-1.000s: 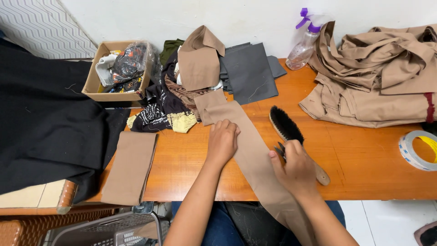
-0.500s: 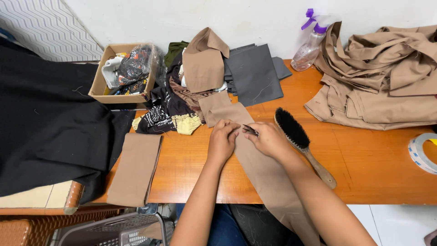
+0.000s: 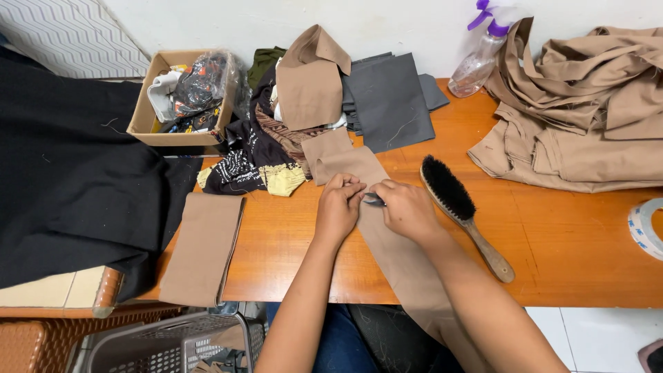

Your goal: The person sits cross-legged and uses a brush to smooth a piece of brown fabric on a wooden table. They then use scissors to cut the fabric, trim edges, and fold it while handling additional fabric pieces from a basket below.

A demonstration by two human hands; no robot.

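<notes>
A long tan fabric strip (image 3: 391, 252) runs from the pile at the back across the orange wooden table (image 3: 566, 235) and over its front edge. My left hand (image 3: 340, 204) presses on the strip with curled fingers. My right hand (image 3: 406, 207) sits right beside it and pinches a small dark metal tool (image 3: 373, 200) against the cloth. The fingertips of both hands almost meet over the strip. A wooden-handled brush with black bristles (image 3: 461, 211) lies on the table just right of my right hand.
A folded tan piece (image 3: 204, 247) lies at the left front. Black cloth (image 3: 69, 179) drapes at far left. A cardboard box (image 3: 181, 97), dark patterned fabrics (image 3: 252, 155), grey cloth (image 3: 388, 100), a spray bottle (image 3: 476, 59), a tan garment heap (image 3: 587, 117) and a tape roll (image 3: 648, 226) surround the work spot.
My right hand moved from the lower part of the strip up and left to meet my left hand. The left hand's fingers curled. The view shifted slightly.
</notes>
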